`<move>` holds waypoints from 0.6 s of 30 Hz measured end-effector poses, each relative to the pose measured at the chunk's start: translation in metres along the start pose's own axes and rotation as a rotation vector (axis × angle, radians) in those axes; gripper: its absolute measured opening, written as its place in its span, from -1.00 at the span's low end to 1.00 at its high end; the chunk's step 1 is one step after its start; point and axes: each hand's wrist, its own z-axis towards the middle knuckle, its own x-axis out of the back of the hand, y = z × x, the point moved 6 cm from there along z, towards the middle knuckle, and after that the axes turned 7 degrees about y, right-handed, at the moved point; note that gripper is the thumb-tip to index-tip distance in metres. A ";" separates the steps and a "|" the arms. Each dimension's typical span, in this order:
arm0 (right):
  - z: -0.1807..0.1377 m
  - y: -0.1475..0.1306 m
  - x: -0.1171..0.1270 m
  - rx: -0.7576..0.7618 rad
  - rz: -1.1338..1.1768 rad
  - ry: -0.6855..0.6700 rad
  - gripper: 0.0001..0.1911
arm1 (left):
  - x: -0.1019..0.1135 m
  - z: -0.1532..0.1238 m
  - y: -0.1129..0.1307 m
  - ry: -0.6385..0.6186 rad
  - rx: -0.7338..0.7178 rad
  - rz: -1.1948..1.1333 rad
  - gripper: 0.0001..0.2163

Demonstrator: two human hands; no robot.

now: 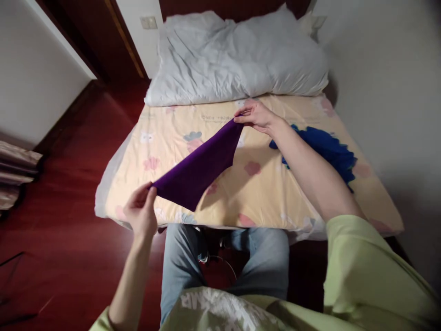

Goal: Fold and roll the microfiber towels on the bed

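Note:
A purple cloth point(201, 168) is stretched in the air above a mattress with a pale yellow patterned sheet point(262, 197). My left hand point(141, 214) pinches its near corner at the front edge of the mattress. My right hand point(255, 116) pinches the far corner, out toward the pillows. The cloth hangs folded between the two hands, its lower edge sagging toward the sheet. Both hands are closed on the fabric.
A blue cloth point(327, 149) lies on the sheet at the right, partly behind my right forearm. White pillows point(237, 59) are piled at the far end. A white wall point(386, 92) runs along the right. Dark red wooden floor point(65, 216) is at the left.

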 end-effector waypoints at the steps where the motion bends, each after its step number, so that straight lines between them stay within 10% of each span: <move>1: -0.014 -0.013 0.006 0.013 0.006 0.031 -0.51 | 0.002 0.020 0.014 -0.044 -0.028 0.001 -0.64; 9: -0.120 -0.096 0.045 0.070 -0.019 0.166 -0.56 | -0.031 0.132 0.138 -0.372 -0.172 0.013 -0.78; 18: -0.172 -0.121 0.084 0.007 0.018 0.290 -0.76 | -0.062 0.134 0.199 -0.677 -0.036 0.022 -0.68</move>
